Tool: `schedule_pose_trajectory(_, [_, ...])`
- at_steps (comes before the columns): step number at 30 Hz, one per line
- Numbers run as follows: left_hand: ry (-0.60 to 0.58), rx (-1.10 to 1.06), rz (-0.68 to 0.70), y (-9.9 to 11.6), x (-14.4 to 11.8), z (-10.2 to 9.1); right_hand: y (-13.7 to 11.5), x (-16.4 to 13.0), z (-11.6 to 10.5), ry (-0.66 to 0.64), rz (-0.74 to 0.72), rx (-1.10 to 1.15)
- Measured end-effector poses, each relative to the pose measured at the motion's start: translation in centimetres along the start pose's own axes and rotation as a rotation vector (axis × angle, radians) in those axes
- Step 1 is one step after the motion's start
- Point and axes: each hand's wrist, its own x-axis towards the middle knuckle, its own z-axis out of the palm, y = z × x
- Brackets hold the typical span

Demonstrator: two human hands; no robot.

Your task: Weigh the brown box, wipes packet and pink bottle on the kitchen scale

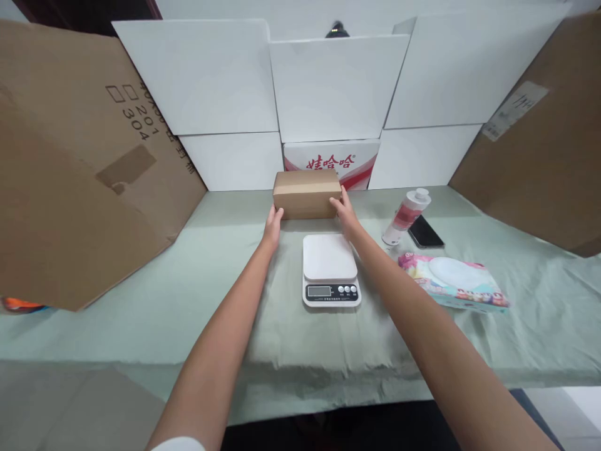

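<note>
A small brown cardboard box (307,202) with a strip of tape along its top sits at the back of the table, in front of a white carton with red lettering. My left hand (273,227) grips its left end, thumb on the near face. At the right end, my right hand (346,212) holds the box with its thumb on the front and fingers around the side. Between my forearms lies a white kitchen scale (329,258). Its small display (319,291) shows no digits that I can make out.
Right of my right arm stand a bottle with a pink label (406,217), a black phone (425,232) and a colourful tissue pack (454,282). Large cardboard panels flank the green tablecloth (216,250). White boxes (230,160) and the red-lettered carton (329,155) wall off the back.
</note>
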Motion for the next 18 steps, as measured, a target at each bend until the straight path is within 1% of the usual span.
schedule_pose_trajectory(1, [-0.005, -0.015, 0.000, 0.5, -0.6, 0.0, -0.7, -0.8, -0.4, -0.009, 0.008, 0.029])
schedule_pose_trajectory(3, [-0.035, -0.044, 0.019, 1.5, -2.5, -0.2, -2.5, -3.3, -1.8, -0.037, -0.043, 0.044])
schedule_pose_trajectory(6, [-0.091, -0.051, 0.109, 3.1, -6.5, -0.6, -5.5, -8.1, -4.7, -0.062, -0.192, -0.072])
schedule_pose_trajectory(8, [-0.110, -0.040, 0.190, 3.6, -9.4, -0.7, -6.6, -11.3, -6.3, -0.013, -0.272, -0.160])
schedule_pose_trajectory(10, [-0.091, -0.022, 0.248, 3.6, -11.6, -0.6, -6.7, -13.7, -7.2, 0.054, -0.325, -0.227])
schedule_pose_trajectory(12, [-0.041, 0.004, 0.267, 3.1, -13.1, -0.2, -6.0, -15.3, -7.6, 0.135, -0.355, -0.263])
schedule_pose_trajectory(15, [-0.008, 0.036, 0.251, 2.0, -14.3, 0.2, -4.8, -16.4, -7.5, 0.262, -0.357, -0.277])
schedule_pose_trajectory(18, [-0.019, 0.046, 0.227, 1.6, -15.2, 0.1, -4.4, -16.9, -7.4, 0.317, -0.345, -0.243])
